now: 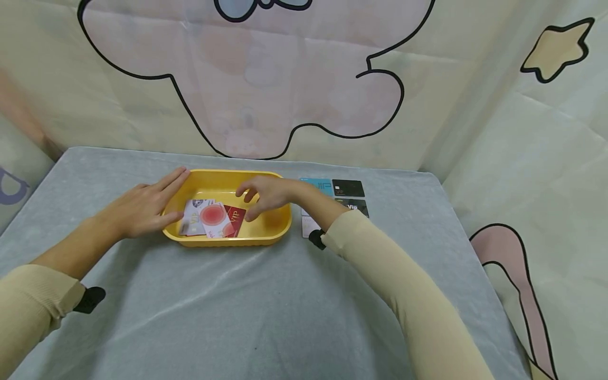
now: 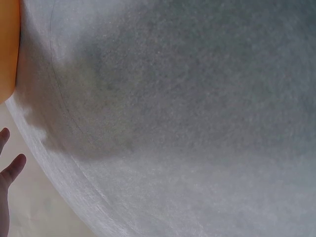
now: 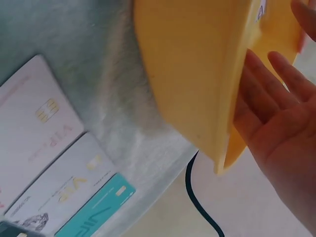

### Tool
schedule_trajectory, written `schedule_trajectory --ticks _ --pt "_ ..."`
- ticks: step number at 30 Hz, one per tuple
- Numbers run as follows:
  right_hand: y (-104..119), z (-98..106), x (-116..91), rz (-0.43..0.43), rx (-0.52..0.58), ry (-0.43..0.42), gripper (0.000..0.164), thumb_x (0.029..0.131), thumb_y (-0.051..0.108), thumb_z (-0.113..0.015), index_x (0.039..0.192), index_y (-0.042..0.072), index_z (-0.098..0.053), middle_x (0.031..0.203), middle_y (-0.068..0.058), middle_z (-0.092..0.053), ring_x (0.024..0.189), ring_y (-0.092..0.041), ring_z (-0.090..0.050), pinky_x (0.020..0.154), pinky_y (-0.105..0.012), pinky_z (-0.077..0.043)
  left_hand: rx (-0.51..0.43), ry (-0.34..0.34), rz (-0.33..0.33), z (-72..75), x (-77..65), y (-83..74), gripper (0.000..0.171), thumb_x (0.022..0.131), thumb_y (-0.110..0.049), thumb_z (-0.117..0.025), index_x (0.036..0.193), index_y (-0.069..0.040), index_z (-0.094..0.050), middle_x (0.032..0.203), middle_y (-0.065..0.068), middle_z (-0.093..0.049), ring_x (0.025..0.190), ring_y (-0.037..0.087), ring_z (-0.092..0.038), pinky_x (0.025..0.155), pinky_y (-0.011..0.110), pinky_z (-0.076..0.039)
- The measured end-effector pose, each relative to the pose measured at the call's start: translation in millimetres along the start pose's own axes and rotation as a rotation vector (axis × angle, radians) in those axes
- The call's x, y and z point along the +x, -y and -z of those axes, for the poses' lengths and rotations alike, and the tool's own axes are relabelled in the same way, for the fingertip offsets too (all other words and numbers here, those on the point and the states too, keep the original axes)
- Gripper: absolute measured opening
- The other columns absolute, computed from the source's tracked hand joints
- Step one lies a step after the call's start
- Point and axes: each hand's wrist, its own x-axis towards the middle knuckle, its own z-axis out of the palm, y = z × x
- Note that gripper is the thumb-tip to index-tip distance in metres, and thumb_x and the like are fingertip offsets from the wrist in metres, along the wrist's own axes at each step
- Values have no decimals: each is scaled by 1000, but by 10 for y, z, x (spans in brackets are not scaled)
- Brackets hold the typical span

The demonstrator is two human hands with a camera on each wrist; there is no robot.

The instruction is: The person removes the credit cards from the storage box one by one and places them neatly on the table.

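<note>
A yellow plastic tray (image 1: 258, 241) sits on the cloth-covered table. Inside, toward its left end, several cards overlap: a pale VIP card (image 1: 191, 222), a white card with a red circle (image 1: 214, 214) and a red VIP card (image 1: 236, 215). My left hand (image 1: 144, 208) rests at the tray's left rim, fingers extended. Over the tray's right half, my right hand (image 1: 268, 192) reaches in with thumb and fingers apart, fingertips near the red card and nothing between them. In the right wrist view its palm (image 3: 286, 128) shows beside the tray wall (image 3: 187, 59).
Right of the tray, more cards lie in rows on the table, partly hidden by my right forearm: a blue card (image 1: 319, 184), a black card (image 1: 348, 188), a dark VIP card (image 1: 356, 205) and a white card (image 1: 309, 227). A patterned curtain (image 1: 285, 95) hangs behind the table.
</note>
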Motion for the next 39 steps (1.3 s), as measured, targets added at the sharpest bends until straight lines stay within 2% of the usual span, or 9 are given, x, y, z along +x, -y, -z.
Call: schedule_trajectory --ticks 5,13,22,27,33,39 --pt "46 1 76 -35 -13 43 69 88 27 -74 148 11 -43 143 -10 -53 131 -22 -48 106 -34 -43 -2 -8 -3 -6 -2 -4 87 95 -44 -51 160 -9 -6 165 18 -12 124 47 -52 101 68 -38" --pt "130 33 216 -82 25 96 73 87 31 -73 150 15 -41 145 -8 -51 131 -19 -46 106 -32 -42 3 -6 -4 0 0 1 87 95 -44 -51 160 -9 -5 165 18 -13 123 47 -53 100 68 -38" --pt "264 40 328 -112 69 140 78 85 35 -75 151 17 -39 147 -8 -47 124 -17 -49 99 -29 -47 -11 -6 -6 -4 1 1 86 95 -44 -50 161 -9 -5 165 17 -12 123 48 -53 100 69 -38" --pt "278 29 388 -122 82 131 76 85 35 -74 151 17 -40 147 -8 -47 122 -17 -50 101 -33 -48 -17 -13 -15 3 0 -3 86 95 -43 -50 160 -8 -7 165 17 -13 123 48 -53 100 69 -38" --pt "276 5 426 -110 64 110 71 87 37 -72 148 15 -44 143 -7 -50 119 -15 -50 95 -24 -47 -21 -12 -16 3 1 -1 86 95 -43 -50 161 -10 -5 165 17 -12 124 48 -52 100 69 -38" --pt "272 -8 444 -117 95 98 64 90 34 -70 146 14 -46 143 -7 -51 118 -16 -52 95 -22 -48 -23 -11 -14 -3 4 5 86 95 -44 -50 161 -11 -4 166 16 -11 123 49 -52 100 69 -38"
